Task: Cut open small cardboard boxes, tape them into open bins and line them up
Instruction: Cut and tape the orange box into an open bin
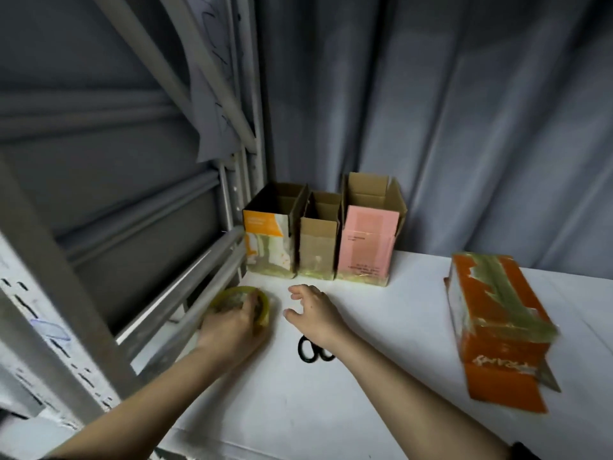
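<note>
I have only one view, a wide-angle camera on the person's head, looking forward and steeply down onto the flat white tabletop [381,410] from close above. It faces the grey pleated curtain [464,127] behind the table, with the grey metal shelving frame [232,227] bowed along my left edge. Both bare forearms enter from the bottom edge.

Your work surface is a white table [381,376]. On it, at the back, you have three open-topped bins upright in a row, touching: an orange-and-white bin [269,248], a plain brown bin [317,249], a pink bin [366,249]. To your right lies an orange box [494,323] on its side, taped. Black scissors [313,351] lie near the middle; a yellowish tape roll [240,305] sits at the left edge.
</note>
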